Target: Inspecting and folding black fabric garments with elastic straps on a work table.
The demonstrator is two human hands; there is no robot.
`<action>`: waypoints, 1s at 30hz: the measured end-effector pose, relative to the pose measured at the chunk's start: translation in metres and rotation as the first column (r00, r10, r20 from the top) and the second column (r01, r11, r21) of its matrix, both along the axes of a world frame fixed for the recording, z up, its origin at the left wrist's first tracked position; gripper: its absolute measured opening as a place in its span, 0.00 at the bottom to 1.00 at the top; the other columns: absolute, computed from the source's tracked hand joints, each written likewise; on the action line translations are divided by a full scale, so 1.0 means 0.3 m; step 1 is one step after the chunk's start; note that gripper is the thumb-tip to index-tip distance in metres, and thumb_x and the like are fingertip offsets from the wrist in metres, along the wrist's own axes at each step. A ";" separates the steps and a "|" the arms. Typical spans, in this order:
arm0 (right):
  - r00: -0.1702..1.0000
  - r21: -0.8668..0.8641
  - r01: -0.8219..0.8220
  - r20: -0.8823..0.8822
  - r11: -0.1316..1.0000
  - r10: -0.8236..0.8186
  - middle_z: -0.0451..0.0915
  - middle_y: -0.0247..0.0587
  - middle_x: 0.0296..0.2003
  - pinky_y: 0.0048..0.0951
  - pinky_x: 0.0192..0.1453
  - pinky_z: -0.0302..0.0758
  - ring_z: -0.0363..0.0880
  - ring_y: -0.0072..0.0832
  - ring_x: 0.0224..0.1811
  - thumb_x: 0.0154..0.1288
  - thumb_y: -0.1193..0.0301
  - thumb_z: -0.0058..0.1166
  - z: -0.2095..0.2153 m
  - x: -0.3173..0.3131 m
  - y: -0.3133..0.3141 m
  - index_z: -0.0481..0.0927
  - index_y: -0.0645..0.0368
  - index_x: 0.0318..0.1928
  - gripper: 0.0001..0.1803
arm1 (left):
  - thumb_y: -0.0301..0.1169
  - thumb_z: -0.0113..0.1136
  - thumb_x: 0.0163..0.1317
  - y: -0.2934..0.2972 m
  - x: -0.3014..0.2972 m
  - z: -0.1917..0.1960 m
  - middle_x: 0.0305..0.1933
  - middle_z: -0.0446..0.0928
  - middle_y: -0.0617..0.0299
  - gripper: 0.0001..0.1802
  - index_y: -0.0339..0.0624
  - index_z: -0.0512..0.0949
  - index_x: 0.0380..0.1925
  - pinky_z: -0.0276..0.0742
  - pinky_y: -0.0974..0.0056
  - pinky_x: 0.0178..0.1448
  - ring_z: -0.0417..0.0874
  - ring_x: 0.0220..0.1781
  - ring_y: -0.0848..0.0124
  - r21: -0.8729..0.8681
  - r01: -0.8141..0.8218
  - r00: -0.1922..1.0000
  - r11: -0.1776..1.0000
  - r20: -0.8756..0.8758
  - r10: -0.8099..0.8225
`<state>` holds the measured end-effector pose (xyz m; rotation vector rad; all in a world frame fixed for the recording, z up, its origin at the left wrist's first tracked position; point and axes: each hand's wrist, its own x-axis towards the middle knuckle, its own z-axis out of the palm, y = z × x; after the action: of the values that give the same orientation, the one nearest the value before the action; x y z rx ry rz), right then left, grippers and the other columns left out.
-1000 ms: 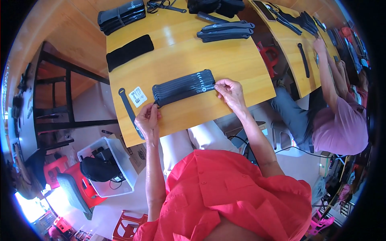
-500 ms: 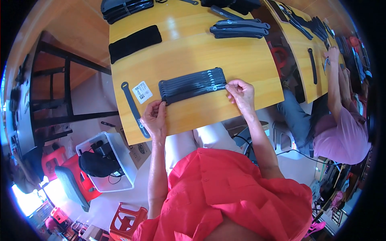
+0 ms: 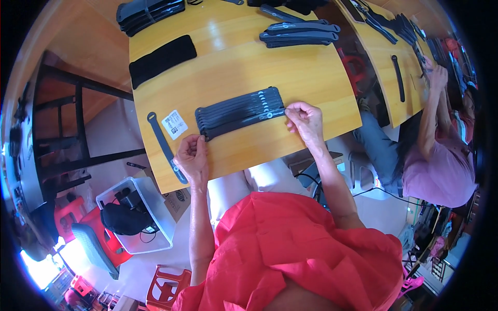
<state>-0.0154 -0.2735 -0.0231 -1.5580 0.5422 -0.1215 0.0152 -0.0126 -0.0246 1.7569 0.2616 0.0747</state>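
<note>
In front of me, a row of dark grey hook-and-loop straps (image 3: 236, 105) lies overlapped like a fan on the wooden table (image 3: 223, 67). My left hand (image 3: 192, 159) pinches the left end of the nearest strap (image 3: 236, 126). Its right end, beside white printing, is between the thumb and finger of my right hand (image 3: 306, 122). One loose strap with a slotted end (image 3: 165, 145) lies left of the row, partly behind my left hand. A white printed label (image 3: 174, 124) sits between that strap and the row.
A flat black fabric piece (image 3: 163, 59) lies at the far left. Stacked straps (image 3: 298, 36) and a bound bundle (image 3: 150, 15) sit along the back. At right, another person (image 3: 436, 171) works at a second table. A white bin (image 3: 166, 228) stands on the floor at left.
The view has shifted, so the table appears slightly further left. Both my hands stay at the ends of the nearest strap. The other person's hands have moved.
</note>
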 end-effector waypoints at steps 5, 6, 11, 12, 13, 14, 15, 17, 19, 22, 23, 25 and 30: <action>1.000 -0.008 0.005 -0.026 1.000 -0.005 0.75 0.34 0.19 0.16 0.17 0.70 0.74 0.16 0.18 0.58 0.77 0.55 0.011 0.003 0.004 0.77 0.66 0.33 0.04 | 0.23 0.59 0.56 0.001 -0.001 -0.008 0.21 0.75 0.68 0.03 0.34 0.77 0.29 0.68 0.79 0.25 0.71 0.21 0.85 0.022 0.001 1.000 1.000 0.008 -0.001; 1.000 -0.006 0.003 -0.026 1.000 -0.003 0.76 0.34 0.19 0.16 0.17 0.70 0.74 0.16 0.18 0.58 0.77 0.55 0.011 0.002 0.003 0.78 0.66 0.33 0.04 | 0.23 0.59 0.56 0.000 -0.001 -0.007 0.21 0.75 0.68 0.03 0.34 0.77 0.29 0.67 0.79 0.25 0.71 0.21 0.85 0.022 0.007 1.000 1.000 0.005 -0.007; 0.999 -0.028 0.012 -0.036 1.000 -0.013 0.75 0.33 0.18 0.16 0.17 0.70 0.73 0.16 0.17 0.58 0.76 0.55 0.016 0.007 0.008 0.78 0.65 0.32 0.04 | 0.23 0.59 0.56 -0.001 -0.001 -0.003 0.21 0.74 0.68 0.03 0.34 0.77 0.28 0.66 0.79 0.26 0.70 0.21 0.85 0.035 0.009 1.000 0.999 0.005 -0.009; 0.999 -0.032 0.013 -0.038 0.999 -0.015 0.75 0.33 0.18 0.16 0.17 0.70 0.73 0.16 0.16 0.58 0.76 0.55 0.015 0.007 0.008 0.78 0.66 0.32 0.04 | 0.23 0.59 0.56 0.000 -0.001 -0.004 0.21 0.74 0.68 0.03 0.34 0.77 0.28 0.66 0.79 0.26 0.70 0.21 0.85 0.027 0.006 1.000 1.000 0.003 -0.006; 0.999 -0.031 0.014 -0.040 0.999 -0.015 0.75 0.33 0.18 0.16 0.17 0.70 0.73 0.16 0.16 0.58 0.76 0.55 0.014 0.006 0.008 0.78 0.66 0.32 0.04 | 0.23 0.59 0.56 0.001 -0.002 -0.007 0.21 0.74 0.68 0.03 0.34 0.77 0.28 0.66 0.79 0.26 0.70 0.21 0.85 0.028 0.007 1.000 1.000 0.001 -0.007; 0.999 -0.043 0.010 -0.035 0.999 -0.012 0.75 0.33 0.18 0.16 0.17 0.70 0.73 0.16 0.16 0.58 0.76 0.55 0.014 0.007 0.006 0.78 0.65 0.32 0.04 | 0.23 0.59 0.56 0.003 -0.001 -0.009 0.21 0.74 0.69 0.03 0.34 0.77 0.28 0.66 0.79 0.26 0.70 0.21 0.85 0.034 0.015 1.000 0.999 0.003 -0.015; 1.000 -0.055 0.007 -0.030 0.998 -0.009 0.75 0.33 0.17 0.16 0.17 0.70 0.73 0.16 0.16 0.58 0.75 0.55 0.013 0.007 0.006 0.78 0.65 0.32 0.05 | 0.23 0.59 0.56 0.004 -0.001 -0.011 0.21 0.74 0.69 0.03 0.34 0.77 0.28 0.66 0.79 0.26 0.70 0.21 0.85 0.040 0.022 1.000 0.999 0.004 -0.023; 0.999 -0.045 0.013 -0.037 0.999 -0.015 0.75 0.33 0.17 0.16 0.17 0.70 0.73 0.16 0.16 0.58 0.75 0.55 0.017 0.008 0.008 0.78 0.65 0.32 0.05 | 0.24 0.59 0.56 0.000 0.000 -0.008 0.20 0.74 0.69 0.03 0.34 0.77 0.28 0.66 0.79 0.26 0.69 0.21 0.85 0.037 0.019 1.000 0.999 0.009 -0.019; 0.999 -0.036 0.019 -0.043 0.999 -0.021 0.75 0.33 0.17 0.16 0.17 0.71 0.73 0.16 0.16 0.58 0.75 0.55 0.013 0.009 0.008 0.78 0.65 0.31 0.05 | 0.24 0.59 0.56 0.000 0.000 -0.008 0.20 0.73 0.69 0.04 0.34 0.77 0.28 0.66 0.79 0.26 0.69 0.21 0.85 0.032 0.015 1.000 0.999 0.016 -0.016; 0.999 -0.049 0.019 -0.039 0.999 -0.021 0.75 0.34 0.17 0.16 0.17 0.71 0.74 0.16 0.16 0.58 0.75 0.55 0.004 0.008 0.007 0.78 0.65 0.31 0.05 | 0.24 0.59 0.56 0.001 0.001 -0.011 0.20 0.73 0.69 0.04 0.34 0.77 0.28 0.66 0.79 0.26 0.69 0.21 0.85 0.028 0.002 1.000 1.000 -0.012 -0.001; 0.999 -0.055 0.023 -0.036 0.998 -0.025 0.76 0.34 0.17 0.16 0.17 0.71 0.74 0.16 0.16 0.58 0.75 0.55 0.009 0.009 0.009 0.79 0.65 0.31 0.05 | 0.24 0.59 0.57 0.001 0.000 -0.010 0.20 0.73 0.69 0.04 0.34 0.77 0.28 0.65 0.79 0.26 0.69 0.21 0.85 0.028 0.005 1.000 1.000 -0.008 -0.005; 0.999 -0.061 0.026 -0.033 0.998 -0.028 0.76 0.34 0.17 0.16 0.17 0.71 0.74 0.16 0.16 0.58 0.75 0.55 0.017 0.010 0.012 0.79 0.65 0.31 0.05 | 0.24 0.59 0.57 0.001 0.000 -0.012 0.20 0.73 0.69 0.03 0.34 0.77 0.28 0.65 0.79 0.25 0.69 0.21 0.85 0.027 0.009 1.000 1.000 -0.005 -0.008; 0.999 -0.075 0.036 -0.034 0.997 -0.039 0.76 0.34 0.16 0.16 0.16 0.70 0.74 0.16 0.15 0.58 0.75 0.56 0.017 0.010 0.014 0.79 0.65 0.31 0.04 | 0.24 0.59 0.56 -0.002 0.001 -0.013 0.20 0.73 0.69 0.03 0.34 0.77 0.28 0.65 0.79 0.25 0.69 0.21 0.85 0.017 -0.005 1.000 1.000 0.000 0.005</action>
<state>-0.0125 -0.2693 -0.0181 -1.6256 0.6009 -0.1445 0.0154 -0.0133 -0.0286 1.7731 0.2659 0.0805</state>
